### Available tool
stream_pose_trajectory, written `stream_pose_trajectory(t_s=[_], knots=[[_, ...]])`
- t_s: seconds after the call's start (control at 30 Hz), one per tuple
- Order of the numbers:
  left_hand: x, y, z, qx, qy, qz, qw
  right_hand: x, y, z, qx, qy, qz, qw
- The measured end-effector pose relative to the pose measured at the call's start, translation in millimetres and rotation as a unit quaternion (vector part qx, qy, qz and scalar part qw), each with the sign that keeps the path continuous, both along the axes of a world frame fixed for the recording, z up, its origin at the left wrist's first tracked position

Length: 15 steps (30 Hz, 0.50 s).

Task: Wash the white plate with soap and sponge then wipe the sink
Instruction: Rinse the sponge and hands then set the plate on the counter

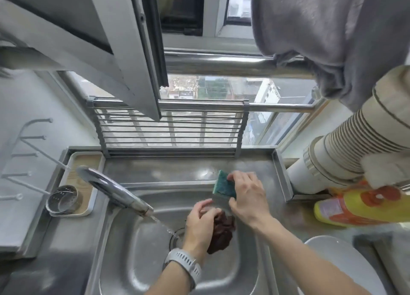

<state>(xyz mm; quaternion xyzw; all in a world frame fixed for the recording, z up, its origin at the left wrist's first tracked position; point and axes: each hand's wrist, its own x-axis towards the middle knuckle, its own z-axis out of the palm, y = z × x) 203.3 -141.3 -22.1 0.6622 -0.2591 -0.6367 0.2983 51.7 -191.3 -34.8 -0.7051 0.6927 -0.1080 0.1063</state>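
Left hand (200, 223) clutches brown rag (221, 233); right hand (246, 197) pinches sponge (224, 186).

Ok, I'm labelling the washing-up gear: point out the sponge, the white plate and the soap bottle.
sponge (223, 185), head view, green scouring face.
white plate (337, 263), head view, bare upper surface.
soap bottle (355, 208), head view, yellow body.

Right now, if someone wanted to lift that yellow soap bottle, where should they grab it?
Probably around the middle of the yellow bottle, coming from above with fingers wrapping its rounded sides. It lies tilted on the counter right of the sink, its top partly hidden.
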Motion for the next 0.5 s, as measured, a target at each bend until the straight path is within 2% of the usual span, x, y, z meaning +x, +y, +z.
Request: stream_pose_trajectory(t_s=[0.13, 0.23, 0.4, 0.5], knots=[[-20.6, -51.4, 0.0, -0.081, -0.117, -0.081, 0.987, -16.5, -59.9, 3.6, 0.014, 0.018, 0.051, 0.998], [-31.3, -80.9, -13.9, -0.072, -0.164, -0.113, 0.977, -23.9, -80.1, -8.3, 0.049, 0.027, 0.066, 0.996], [-40.5, -92.5, -31.5, -0.066, -0.189, -0.162, 0.966, -30.8, -82.3, -28.4, 0.061, 0.015, 0.083, 0.995], [-43.0, -90.0, -27.9, -0.074, -0.196, -0.154, 0.966, -34.2, -79.2, -28.6, 0.047, -0.003, 0.087, 0.995]])
